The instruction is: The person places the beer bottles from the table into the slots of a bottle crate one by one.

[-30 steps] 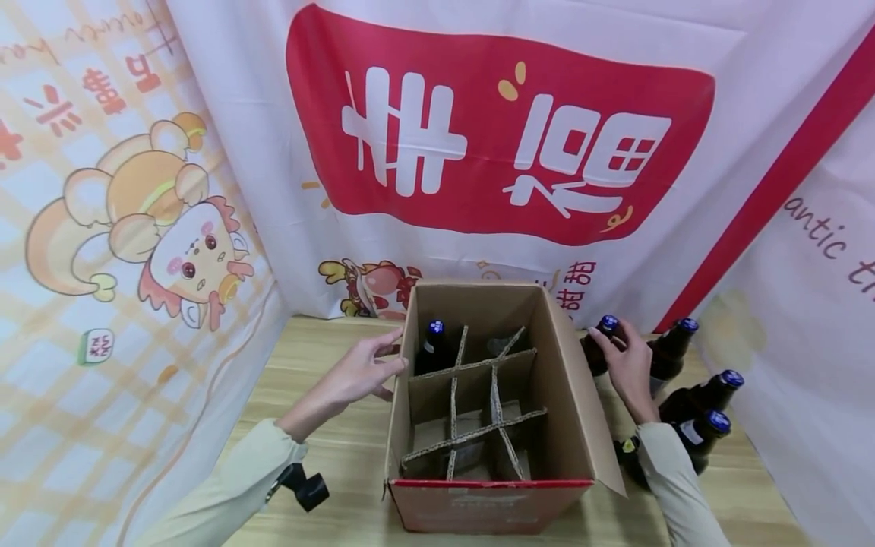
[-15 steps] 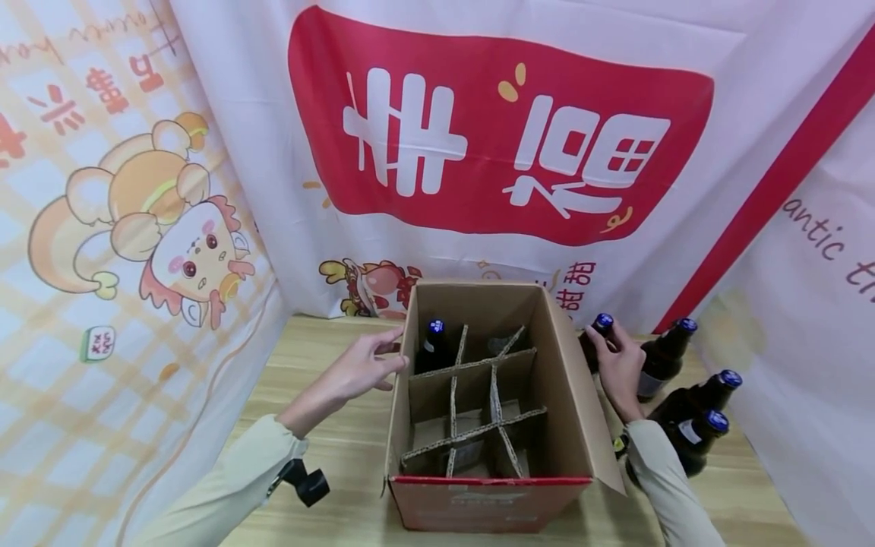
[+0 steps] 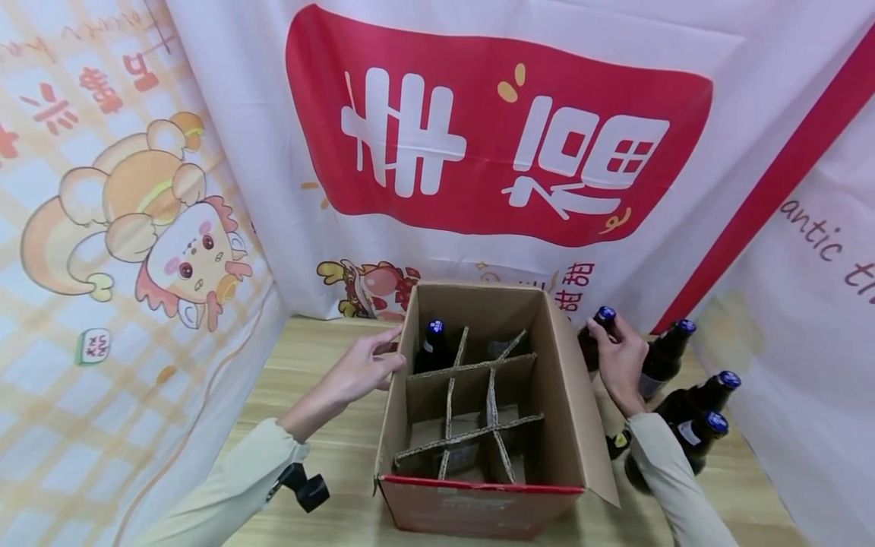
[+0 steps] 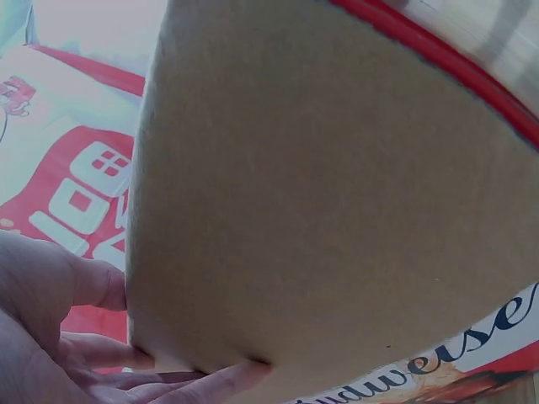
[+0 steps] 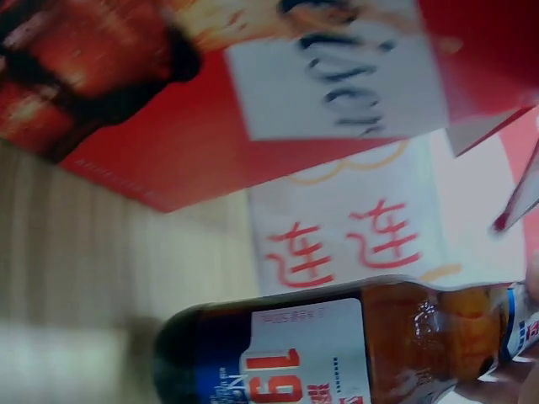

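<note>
An open cardboard box (image 3: 478,501) stands on the table, its inside split by crossed cardboard dividers (image 3: 472,368). One dark bottle (image 3: 431,351) with a blue cap sits in the far left compartment. My left hand (image 3: 357,371) touches the box's left side near the far corner; in the left wrist view its fingertips lie against the brown cardboard flap (image 4: 337,194). Right of the box, my right hand (image 3: 622,366) grips a brown beer bottle (image 5: 404,337) near its neck. That bottle is upright in the head view, its label facing the right wrist camera.
Several more bottles (image 3: 666,355) with blue caps stand at the right, beside and behind the right forearm. A flap (image 3: 596,448) sticks out along the box's right side. A printed cloth (image 3: 478,258) hangs behind the wooden table (image 3: 328,471).
The right hand has drawn slightly toward the body, and its bottle now sits a little higher in view. The box's near end has shifted slightly left. The left hand has hardly moved.
</note>
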A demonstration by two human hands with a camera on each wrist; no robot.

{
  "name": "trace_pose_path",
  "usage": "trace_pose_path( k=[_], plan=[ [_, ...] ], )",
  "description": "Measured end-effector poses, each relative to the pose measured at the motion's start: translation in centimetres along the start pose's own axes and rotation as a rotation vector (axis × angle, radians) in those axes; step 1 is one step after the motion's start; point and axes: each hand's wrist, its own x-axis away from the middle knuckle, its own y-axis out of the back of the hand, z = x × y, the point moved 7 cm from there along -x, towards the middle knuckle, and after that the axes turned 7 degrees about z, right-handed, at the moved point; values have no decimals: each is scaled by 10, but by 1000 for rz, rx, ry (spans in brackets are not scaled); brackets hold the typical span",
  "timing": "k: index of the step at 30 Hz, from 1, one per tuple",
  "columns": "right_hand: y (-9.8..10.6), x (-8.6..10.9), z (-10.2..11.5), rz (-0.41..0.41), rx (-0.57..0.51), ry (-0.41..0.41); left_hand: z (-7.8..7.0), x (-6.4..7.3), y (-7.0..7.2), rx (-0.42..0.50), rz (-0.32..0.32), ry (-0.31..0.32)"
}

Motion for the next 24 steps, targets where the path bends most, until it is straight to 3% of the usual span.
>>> trace_pose_path(
  k=[11,18,21,24],
  plan=[
    [23,-31,68,-7,95,91,0,-2,1,-3,19,12],
    [23,-38,108,143,165,155,2,-2,2,25,19,22],
    [29,-38,122,175,150,120,3,-1,2,32,22,8],
    [39,-39,132,198,115,32,3,0,1,48,26,-6]
  ],
)
